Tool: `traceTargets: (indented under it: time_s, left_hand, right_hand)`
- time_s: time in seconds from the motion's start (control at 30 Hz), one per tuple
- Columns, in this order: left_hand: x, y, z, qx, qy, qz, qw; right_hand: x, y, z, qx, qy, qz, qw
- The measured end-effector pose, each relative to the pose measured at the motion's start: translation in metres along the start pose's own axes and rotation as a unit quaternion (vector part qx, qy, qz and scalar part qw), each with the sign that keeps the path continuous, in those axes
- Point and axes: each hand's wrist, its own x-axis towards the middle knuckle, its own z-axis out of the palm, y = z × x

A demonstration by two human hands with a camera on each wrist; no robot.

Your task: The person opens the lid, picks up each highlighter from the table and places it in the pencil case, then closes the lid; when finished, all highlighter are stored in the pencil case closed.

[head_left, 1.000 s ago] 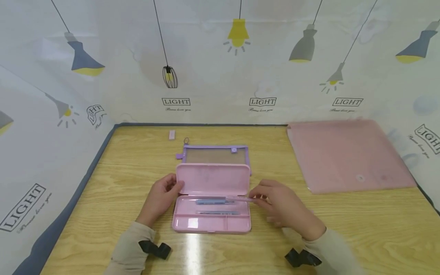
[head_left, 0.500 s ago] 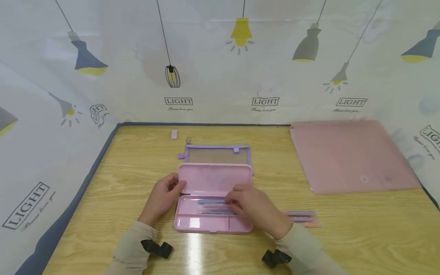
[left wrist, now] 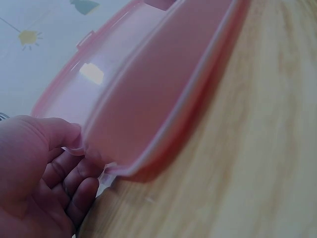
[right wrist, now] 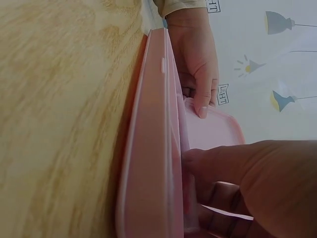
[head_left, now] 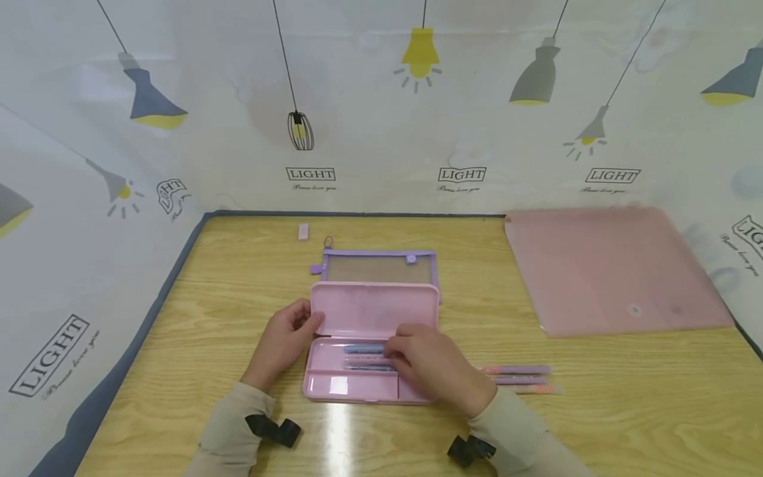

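A pink pencil case (head_left: 324, 384) lies open on the table, its lid (head_left: 375, 308) tilted up at the back. My left hand (head_left: 283, 341) grips the lid's left edge; in the left wrist view its thumb (left wrist: 62, 133) lies on the lid's inner side. Inside the case's long back compartment are a blue pen (head_left: 362, 348) and a dark slim pen (head_left: 366, 368). Between them is a pink pen (head_left: 357, 360), pinched at its right end by my right hand (head_left: 438, 364), which covers the rest of it. In the right wrist view the right thumb (right wrist: 213, 161) reaches inside the case wall.
Right of the case lie several purple and orange pens (head_left: 521, 380), partly behind my right forearm. A purple-edged mesh zip pouch (head_left: 381, 268) sits behind the lid. A small eraser (head_left: 303, 231) is farther back. At the back right lies a pink folder (head_left: 614, 278).
My right hand has moved left from beside the case into its back compartment, bringing the pink pen down among the others. The pens on the right came into sight. My left hand stays on the lid.
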Motion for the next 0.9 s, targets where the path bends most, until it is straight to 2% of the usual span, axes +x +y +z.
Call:
traceTargets:
  time_s: [0.4,0.7,0.9]
  left_hand:
    - [0.001,-0.002,0.002,0.006,-0.001,-0.007,1.0]
    - [0.001,0.001,0.001,0.012,-0.003,-0.011,0.9999]
    - [0.002,-0.001,0.002,-0.002,-0.007,-0.017,0.9998]
  right_hand:
    - [-0.007,0.005,0.0,0.012,0.002,0.015,1.0]
    - [-0.019,0.016,-0.018,0.04,0.02,0.027,0.999]
    - [-0.032,0.03,-0.029,0.027,0.028,0.041,0.998]
